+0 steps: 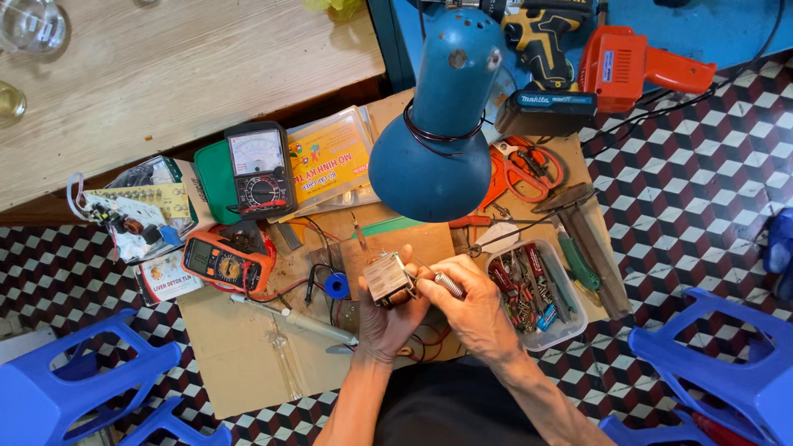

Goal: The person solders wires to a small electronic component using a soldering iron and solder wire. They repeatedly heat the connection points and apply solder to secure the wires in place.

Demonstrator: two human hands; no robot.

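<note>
Small transformer (388, 279) low-centre of view, held in left hand (387, 318), fingers wrapped beneath. Right hand (472, 310) at its 3 o'clock, pinching metal-handled tool (446, 285) against it. Blue lamp (439, 124) at 12; orange multimeter (225, 263) at 9.

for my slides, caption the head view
Left hand holds a small transformer; right hand touches it under a blue lamp.

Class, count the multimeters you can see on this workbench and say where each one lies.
2. A black analogue multimeter lies by the green case; an orange digital multimeter lies just below it. Others may be hidden under clutter.
</note>
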